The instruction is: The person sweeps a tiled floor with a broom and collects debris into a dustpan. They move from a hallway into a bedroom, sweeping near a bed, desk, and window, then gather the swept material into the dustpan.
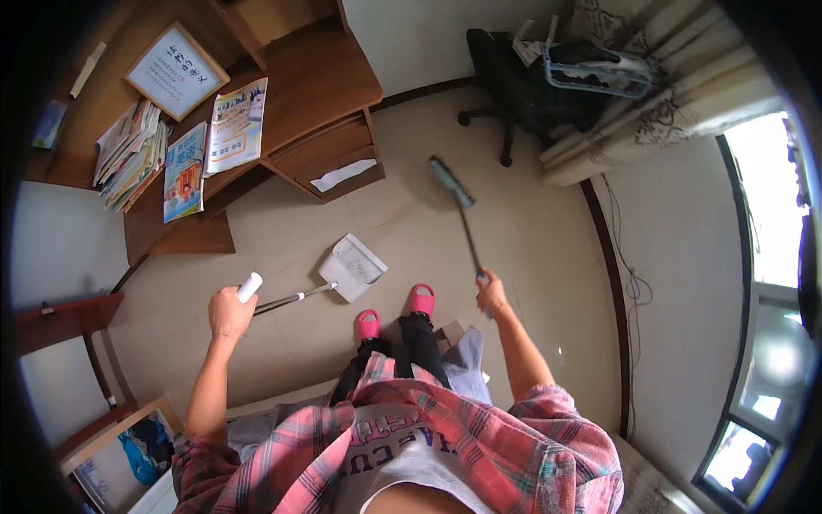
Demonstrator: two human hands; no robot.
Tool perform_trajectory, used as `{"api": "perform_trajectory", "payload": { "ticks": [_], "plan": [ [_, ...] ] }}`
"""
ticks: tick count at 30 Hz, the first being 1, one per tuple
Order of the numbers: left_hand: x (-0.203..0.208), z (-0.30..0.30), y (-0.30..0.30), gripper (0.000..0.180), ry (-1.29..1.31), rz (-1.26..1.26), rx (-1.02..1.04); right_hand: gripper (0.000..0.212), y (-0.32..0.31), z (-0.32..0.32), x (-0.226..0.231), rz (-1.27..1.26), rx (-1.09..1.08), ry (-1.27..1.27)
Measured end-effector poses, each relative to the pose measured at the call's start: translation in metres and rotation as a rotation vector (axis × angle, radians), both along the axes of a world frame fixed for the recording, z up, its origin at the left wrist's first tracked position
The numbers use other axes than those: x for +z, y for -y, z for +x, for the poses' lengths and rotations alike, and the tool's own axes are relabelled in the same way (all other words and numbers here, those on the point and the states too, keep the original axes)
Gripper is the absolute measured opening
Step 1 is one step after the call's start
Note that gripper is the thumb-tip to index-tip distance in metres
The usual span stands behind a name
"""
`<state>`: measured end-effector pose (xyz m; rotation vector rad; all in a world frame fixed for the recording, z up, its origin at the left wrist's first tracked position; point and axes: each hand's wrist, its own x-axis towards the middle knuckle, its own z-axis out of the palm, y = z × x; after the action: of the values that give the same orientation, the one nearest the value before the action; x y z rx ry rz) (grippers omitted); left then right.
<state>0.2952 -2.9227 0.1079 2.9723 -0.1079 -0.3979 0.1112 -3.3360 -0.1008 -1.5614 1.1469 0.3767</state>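
My left hand (229,313) is closed round the white grip of a long-handled dustpan (360,261). Its pale pan lies on the tiled floor ahead of my feet, with some dark specks in it. My right hand (491,294) is wrapped round the handle of a broom (450,182), which reaches forward and slightly left. The broom's grey-blue head with dark bristles is beyond the dustpan, to its right and apart from it. Whether the bristles touch the floor, I cannot tell.
A brown wooden desk (321,73) with magazines (236,124) and a framed sheet (176,72) stands ahead left. A black wheeled chair (505,81) is ahead right, beside a patterned curtain (668,111). Cables (632,291) hang along the right wall. My feet wear pink slippers (421,300).
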Motion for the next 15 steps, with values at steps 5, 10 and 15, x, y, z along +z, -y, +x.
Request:
{"api": "perform_trajectory", "payload": {
  "ticks": [5, 10, 15],
  "plan": [
    [-0.005, 0.005, 0.014, 0.017, -0.053, 0.031, 0.117, 0.034, 0.076, 0.097, -0.052, -0.081, -0.054, -0.018],
    [-0.009, 0.017, 0.043, 0.016, 0.019, 0.084, 0.129, 0.032, 0.037, 0.057, -0.128, -0.140, 0.125, -0.095],
    [-0.013, 0.022, 0.053, 0.017, 0.075, 0.106, 0.166, 0.047, -0.006, 0.011, -0.035, 0.129, 0.158, -0.206]
  ]
}}
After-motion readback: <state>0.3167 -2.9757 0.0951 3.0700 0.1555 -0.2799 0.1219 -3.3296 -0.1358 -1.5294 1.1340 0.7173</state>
